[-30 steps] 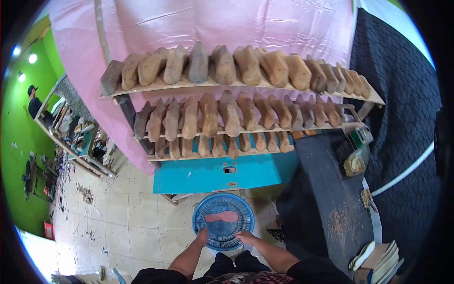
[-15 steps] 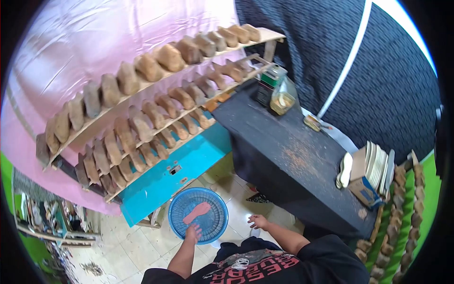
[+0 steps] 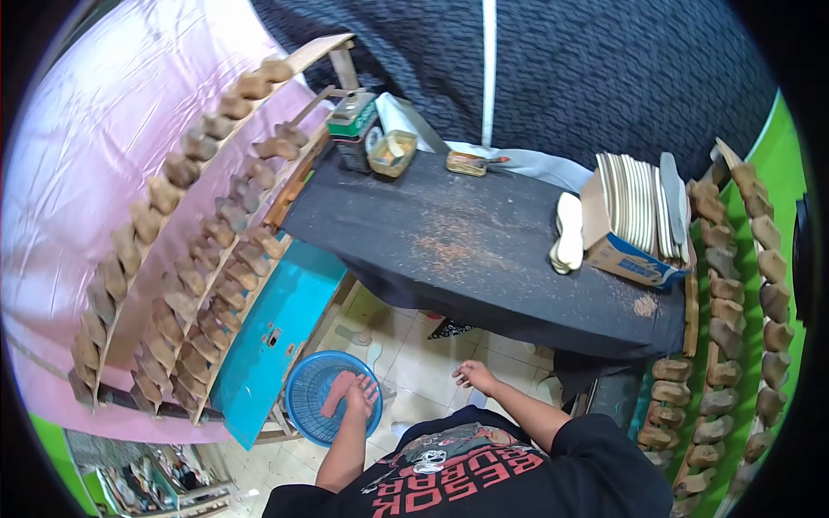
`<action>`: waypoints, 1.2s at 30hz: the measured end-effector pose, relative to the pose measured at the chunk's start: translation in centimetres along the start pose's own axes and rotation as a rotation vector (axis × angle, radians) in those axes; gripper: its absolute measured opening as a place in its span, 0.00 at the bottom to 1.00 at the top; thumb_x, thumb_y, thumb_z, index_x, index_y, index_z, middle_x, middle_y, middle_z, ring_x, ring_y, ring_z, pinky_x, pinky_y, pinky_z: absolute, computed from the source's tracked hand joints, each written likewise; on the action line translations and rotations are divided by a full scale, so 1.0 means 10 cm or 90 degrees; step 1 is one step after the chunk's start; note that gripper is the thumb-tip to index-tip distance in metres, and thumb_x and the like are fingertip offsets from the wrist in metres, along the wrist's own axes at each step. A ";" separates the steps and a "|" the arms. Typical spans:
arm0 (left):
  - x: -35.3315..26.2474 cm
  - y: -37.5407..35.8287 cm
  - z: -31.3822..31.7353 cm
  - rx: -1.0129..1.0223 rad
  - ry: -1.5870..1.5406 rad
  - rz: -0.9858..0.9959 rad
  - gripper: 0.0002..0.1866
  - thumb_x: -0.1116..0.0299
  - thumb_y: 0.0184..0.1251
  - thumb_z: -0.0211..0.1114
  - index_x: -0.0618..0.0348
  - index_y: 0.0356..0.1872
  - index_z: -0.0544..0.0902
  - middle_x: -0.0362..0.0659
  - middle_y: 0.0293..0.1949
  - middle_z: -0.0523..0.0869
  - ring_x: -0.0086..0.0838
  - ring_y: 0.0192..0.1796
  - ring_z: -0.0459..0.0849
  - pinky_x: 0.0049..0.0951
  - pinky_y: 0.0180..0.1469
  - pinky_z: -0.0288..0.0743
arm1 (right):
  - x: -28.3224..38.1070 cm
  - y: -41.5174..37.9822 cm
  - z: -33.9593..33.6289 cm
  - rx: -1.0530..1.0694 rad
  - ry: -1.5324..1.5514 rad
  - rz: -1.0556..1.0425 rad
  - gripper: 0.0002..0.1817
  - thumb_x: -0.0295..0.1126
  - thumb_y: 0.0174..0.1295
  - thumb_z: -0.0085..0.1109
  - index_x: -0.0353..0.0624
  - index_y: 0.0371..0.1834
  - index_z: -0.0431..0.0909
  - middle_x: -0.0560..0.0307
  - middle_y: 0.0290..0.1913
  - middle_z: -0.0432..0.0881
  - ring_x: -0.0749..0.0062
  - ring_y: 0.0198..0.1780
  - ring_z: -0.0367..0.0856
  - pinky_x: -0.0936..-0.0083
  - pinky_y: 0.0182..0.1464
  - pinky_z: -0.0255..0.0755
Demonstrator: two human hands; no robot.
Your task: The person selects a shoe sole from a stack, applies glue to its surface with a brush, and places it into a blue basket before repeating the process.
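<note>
My left hand (image 3: 362, 395) is over the right side of a round blue plastic basket (image 3: 298, 416), fingers spread and holding nothing. A flat pink shoe-sole-shaped piece (image 3: 334, 399) lies in the basket just left of that hand, and the hand overlaps its edge in this view. My right hand (image 3: 474, 376) hovers over the tiled floor in front of the dark-covered table, its fingers loosely apart with nothing in them.
Brown shavings dot the black-covered table (image 3: 363, 198). On it stand a box of pale insoles (image 3: 629, 250), loose insoles (image 3: 566, 233), a green-and-black can (image 3: 352, 129) and a plastic tub (image 3: 393, 154). Racks of wooden shoe lasts (image 3: 164, 195) line both sides above a turquoise panel (image 3: 281, 319).
My view has turned right toward the table, so the basket sits further left. Against the basket, my left hand has moved from its near rim to beside the pink piece. Both hands stay unloaded.
</note>
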State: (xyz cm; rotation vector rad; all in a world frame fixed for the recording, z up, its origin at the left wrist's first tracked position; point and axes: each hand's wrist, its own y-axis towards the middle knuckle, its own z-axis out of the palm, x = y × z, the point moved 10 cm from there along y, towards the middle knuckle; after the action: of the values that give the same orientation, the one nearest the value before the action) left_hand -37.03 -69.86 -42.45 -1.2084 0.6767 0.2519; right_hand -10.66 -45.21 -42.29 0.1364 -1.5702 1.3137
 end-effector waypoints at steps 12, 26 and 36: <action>-0.51 -0.21 2.39 0.129 0.096 0.087 0.13 0.58 0.77 0.56 0.50 0.55 0.77 0.39 0.50 0.84 0.29 0.46 0.83 0.33 0.46 0.77 | 1.75 -1.05 -1.39 -0.075 0.110 -0.300 0.08 0.34 0.78 0.53 0.42 0.47 0.78 0.57 0.47 0.87 0.76 0.43 0.85 0.76 0.48 0.78; -1.22 -0.20 4.88 0.570 0.141 -0.035 0.06 0.63 0.79 0.55 0.52 0.43 0.76 0.40 0.43 0.82 0.26 0.41 0.84 0.32 0.45 0.81 | 2.89 -0.68 -2.22 -0.403 0.192 -0.368 0.05 0.30 0.76 0.55 0.41 0.48 0.77 0.59 0.41 0.86 0.81 0.34 0.81 0.83 0.35 0.72; -1.51 0.05 5.92 0.732 0.303 -0.154 0.10 0.65 0.81 0.51 0.56 0.55 0.75 0.43 0.49 0.81 0.32 0.51 0.84 0.41 0.53 0.84 | 4.05 -1.22 -2.73 -0.817 -0.290 -0.271 0.17 0.26 0.58 0.64 0.39 0.51 0.76 0.40 0.52 0.77 0.42 0.57 0.74 0.55 0.63 0.67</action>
State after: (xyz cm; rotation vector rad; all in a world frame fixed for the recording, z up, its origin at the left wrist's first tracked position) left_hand -28.62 -12.66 -22.55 -0.2080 0.8817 -0.5954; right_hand -4.51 -8.90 -8.05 -0.0510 -2.3177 -0.2129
